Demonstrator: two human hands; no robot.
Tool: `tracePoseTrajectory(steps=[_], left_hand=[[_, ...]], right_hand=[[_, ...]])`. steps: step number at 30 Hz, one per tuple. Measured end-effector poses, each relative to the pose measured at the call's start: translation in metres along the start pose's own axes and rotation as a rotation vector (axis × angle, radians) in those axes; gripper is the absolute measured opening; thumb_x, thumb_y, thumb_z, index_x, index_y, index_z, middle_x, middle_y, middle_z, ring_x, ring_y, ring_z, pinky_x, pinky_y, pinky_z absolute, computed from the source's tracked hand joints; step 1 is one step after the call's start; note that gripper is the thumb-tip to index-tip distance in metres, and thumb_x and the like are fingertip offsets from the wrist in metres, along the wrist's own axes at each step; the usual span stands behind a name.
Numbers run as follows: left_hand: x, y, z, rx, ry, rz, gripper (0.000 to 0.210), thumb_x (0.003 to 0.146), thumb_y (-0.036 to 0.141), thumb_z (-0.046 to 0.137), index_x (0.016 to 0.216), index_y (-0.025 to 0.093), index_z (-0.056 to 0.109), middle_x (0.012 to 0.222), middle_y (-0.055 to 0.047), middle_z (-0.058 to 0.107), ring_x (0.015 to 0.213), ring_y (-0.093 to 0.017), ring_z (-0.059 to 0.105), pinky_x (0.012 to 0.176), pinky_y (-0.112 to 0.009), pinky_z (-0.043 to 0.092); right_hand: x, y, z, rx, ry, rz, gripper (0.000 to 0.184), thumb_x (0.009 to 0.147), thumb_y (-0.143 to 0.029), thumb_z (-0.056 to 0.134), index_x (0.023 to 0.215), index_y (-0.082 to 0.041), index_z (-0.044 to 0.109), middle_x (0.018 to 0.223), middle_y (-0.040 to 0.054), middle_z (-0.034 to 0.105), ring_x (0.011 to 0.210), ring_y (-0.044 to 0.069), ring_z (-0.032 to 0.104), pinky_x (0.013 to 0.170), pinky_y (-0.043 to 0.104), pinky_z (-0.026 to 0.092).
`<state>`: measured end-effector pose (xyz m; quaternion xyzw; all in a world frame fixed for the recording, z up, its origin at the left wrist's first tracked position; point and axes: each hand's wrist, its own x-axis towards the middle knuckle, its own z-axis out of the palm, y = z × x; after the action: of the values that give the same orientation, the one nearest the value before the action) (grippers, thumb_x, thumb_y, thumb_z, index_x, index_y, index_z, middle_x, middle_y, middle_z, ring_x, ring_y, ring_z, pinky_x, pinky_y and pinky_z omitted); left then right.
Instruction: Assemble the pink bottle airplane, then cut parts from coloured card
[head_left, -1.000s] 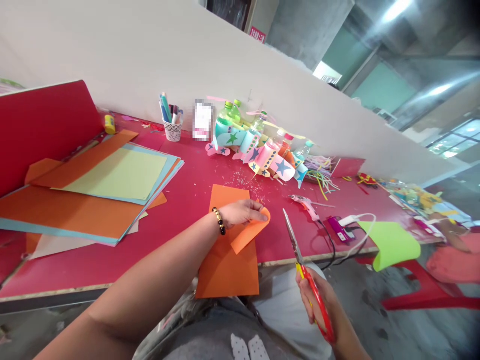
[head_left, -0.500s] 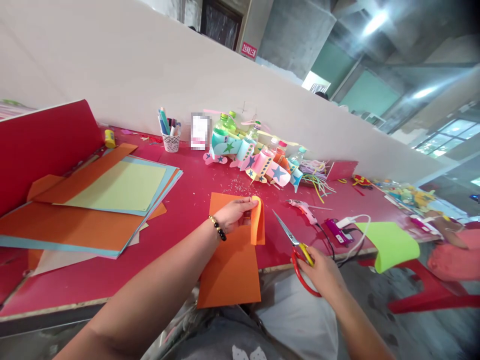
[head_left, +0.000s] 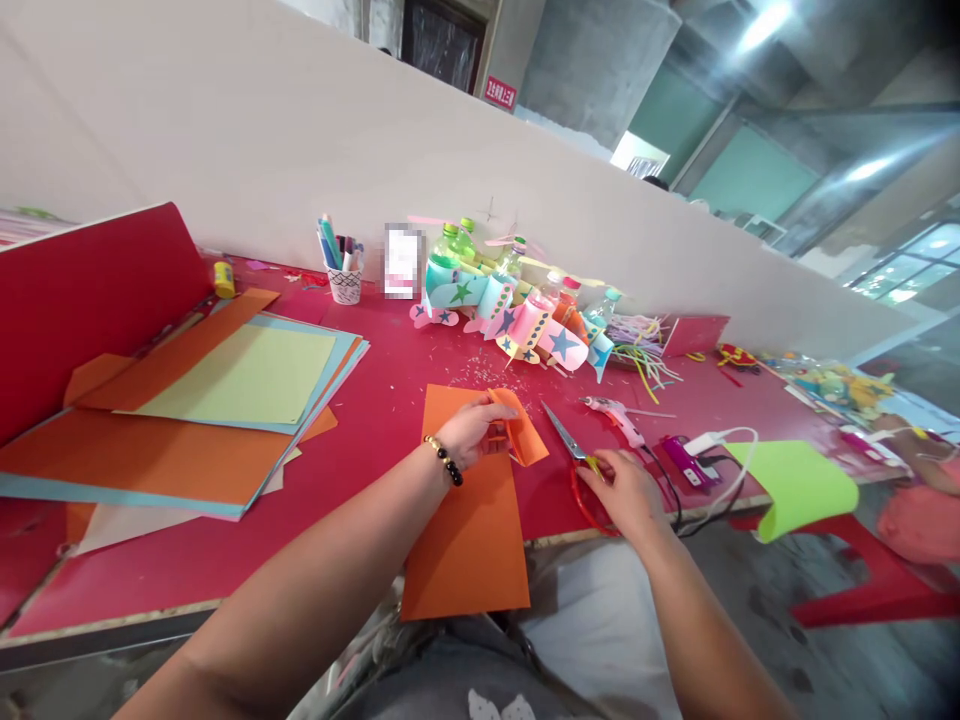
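The left hand (head_left: 472, 437) pinches a folded orange strip (head_left: 529, 440) between thumb and fingers, just above the desk (head_left: 375, 440), over the far right part of an orange sheet (head_left: 469, 555). The right hand (head_left: 626, 490) has its fingers closed about the handles of the scissors (head_left: 574, 450), whose blades point to the far left, near the strip but apart from it; how firm that grasp is, I cannot tell.

The work looks partway along. The strip seems to be a separate piece, already doubled over; the sheet beneath lies flat with straight sides and no visible cut, its near end reaching past the desk edge. Several bottle models (head_left: 541, 318) on the far side look largely made up, with wings, stars and dots in place. How much shaping is left for the strip cannot be read from here.

The strip and sheet are smooth, matte and flexible, probably card; the strip's bend is rounded, not sharply creased. The scissors pair shiny tapering metal blades with red and yellow handles. The bottles are clear, glossy plastic wrapped in pastel paper. Flat coloured sheets (head_left: 240, 375) overlap at left; fine pale scraps (head_left: 491, 376) dot the desk.
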<state>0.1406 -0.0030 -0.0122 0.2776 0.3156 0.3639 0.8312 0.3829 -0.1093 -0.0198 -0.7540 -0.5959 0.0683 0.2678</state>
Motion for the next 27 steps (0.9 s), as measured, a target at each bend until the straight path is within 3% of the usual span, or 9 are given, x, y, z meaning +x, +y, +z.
tracePoseTrajectory(steps=[5, 9, 13, 19, 27], left_hand=[[-0.003, 0.000, 0.003, 0.016, -0.035, 0.027, 0.024, 0.061, 0.007, 0.068, 0.079, 0.017, 0.056, 0.075, 0.000, 0.062, 0.063, -0.012, 0.061, 0.058, -0.025, 0.051], [-0.005, 0.000, 0.005, 0.008, -0.087, 0.054, 0.027, 0.059, 0.004, 0.066, 0.082, 0.016, 0.058, 0.076, 0.001, 0.063, 0.064, -0.011, 0.061, 0.060, -0.024, 0.051], [-0.002, -0.002, 0.003, -0.026, -0.128, 0.087, 0.036, 0.058, 0.000, 0.066, 0.089, 0.017, 0.059, 0.083, -0.001, 0.067, 0.069, -0.012, 0.063, 0.063, -0.024, 0.052], [0.002, -0.005, -0.001, 0.033, -0.128, 0.080, 0.032, 0.062, 0.012, 0.077, 0.091, 0.014, 0.063, 0.089, -0.008, 0.071, 0.070, -0.016, 0.066, 0.063, -0.029, 0.056], [0.001, -0.006, 0.001, 0.068, -0.046, 0.065, 0.033, 0.061, 0.019, 0.082, 0.089, 0.014, 0.068, 0.083, -0.007, 0.072, 0.064, -0.016, 0.066, 0.057, -0.028, 0.056]], right_hand=[[-0.002, -0.044, 0.012, 0.360, -0.125, -0.014, 0.049, 0.081, -0.054, 0.058, 0.111, -0.016, 0.065, 0.096, 0.0105, 0.071, 0.084, 0.024, 0.066, 0.071, 0.032, 0.053], [0.000, -0.065, 0.029, 0.601, -0.175, 0.030, 0.038, 0.076, -0.051, 0.067, 0.093, -0.018, 0.070, 0.076, 0.0039, 0.072, 0.066, 0.020, 0.066, 0.058, 0.028, 0.051], [-0.002, -0.068, 0.042, 0.787, -0.143, 0.111, 0.029, 0.075, -0.046, 0.070, 0.075, -0.018, 0.067, 0.060, -0.0004, 0.065, 0.051, 0.015, 0.059, 0.048, 0.025, 0.046], [-0.013, -0.069, 0.048, 0.967, -0.157, 0.194, 0.024, 0.073, -0.040, 0.073, 0.076, -0.017, 0.066, 0.063, -0.0007, 0.064, 0.051, 0.013, 0.058, 0.048, 0.023, 0.045], [-0.024, -0.077, 0.045, 1.039, -0.242, 0.221, 0.019, 0.068, -0.031, 0.078, 0.079, -0.017, 0.072, 0.066, 0.0002, 0.068, 0.057, 0.012, 0.058, 0.053, 0.023, 0.044]])
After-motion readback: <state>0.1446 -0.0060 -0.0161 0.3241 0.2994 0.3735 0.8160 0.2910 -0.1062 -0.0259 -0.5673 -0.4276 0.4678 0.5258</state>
